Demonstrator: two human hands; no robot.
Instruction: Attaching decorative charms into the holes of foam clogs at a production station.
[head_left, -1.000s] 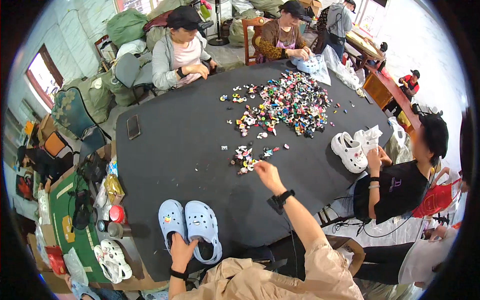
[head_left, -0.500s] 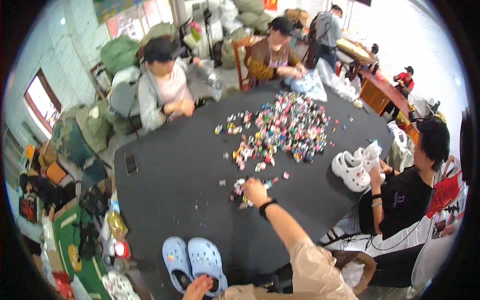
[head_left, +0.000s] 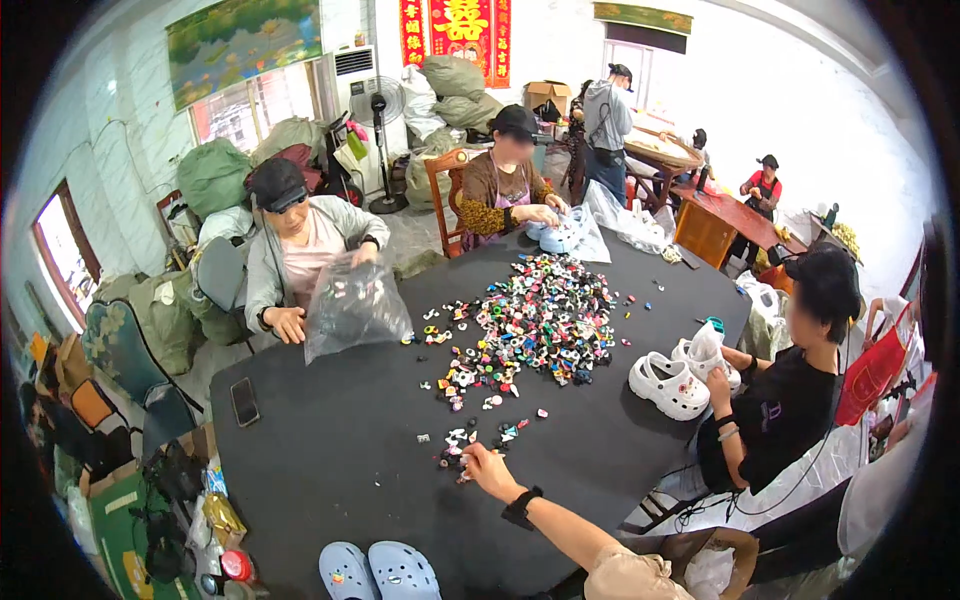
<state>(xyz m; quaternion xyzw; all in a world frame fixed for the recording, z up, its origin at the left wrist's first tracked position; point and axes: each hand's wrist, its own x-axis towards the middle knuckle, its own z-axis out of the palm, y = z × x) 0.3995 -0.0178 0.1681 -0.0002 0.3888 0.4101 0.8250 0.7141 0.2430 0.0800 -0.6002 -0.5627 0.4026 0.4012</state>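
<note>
My right hand (head_left: 490, 472), with a dark band at the wrist, reaches over the black table (head_left: 330, 440). Its fingers are drawn together at a small cluster of colourful shoe charms (head_left: 456, 440); whatever lies between the fingertips is hidden. Beyond it spreads a large heap of mixed shoe charms (head_left: 550, 315). Near the lower edge a pair of light blue clogs, a left one (head_left: 347, 572) and a right one (head_left: 402, 572), sits side by side. Each has small charms on its top, and their heels are cut off by the frame. My left hand is out of view.
Across the table, one person handles a clear plastic bag (head_left: 358, 308) and another a bagged light blue clog (head_left: 565, 235). On the right someone holds white clogs (head_left: 670, 387). A phone (head_left: 244, 402) lies by the left edge. An open cardboard box (head_left: 735, 555) stands below right.
The view has tilted up, and my left hand has dropped out of it. My right hand stays at the small charm cluster. The person at the left now spreads the clear bag over the table edge.
</note>
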